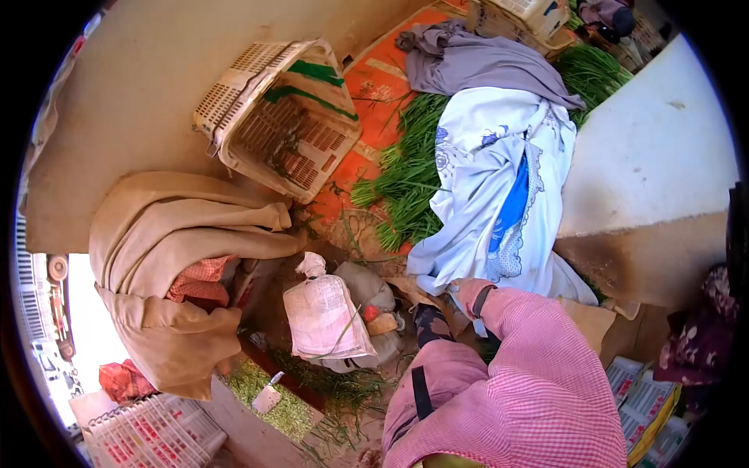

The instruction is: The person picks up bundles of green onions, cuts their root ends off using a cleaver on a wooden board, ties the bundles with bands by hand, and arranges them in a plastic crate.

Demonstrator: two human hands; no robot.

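Observation:
At the end of a pink checked sleeve with a dark wristband, my right hand [470, 297] is closed on the lower edge of a light blue and white cloth [499, 226]. The cloth lies bunched over bundles of long green stalks [417, 175], whose pale cut ends point left. My left arm reaches forward beside the right, with a black band around its sleeve and a dark patterned covering [431, 324] near its end. I cannot make out the fingers of my left hand near the cloth's lower edge.
Left of the stalks, a plastic crate [289, 129] lies tipped on its side. A tied white sack [328, 316] stands near a person in a brown covering [187, 226]. A grey cloth [484, 62] covers more stalks at the back. A pale panel [651, 148] borders the right.

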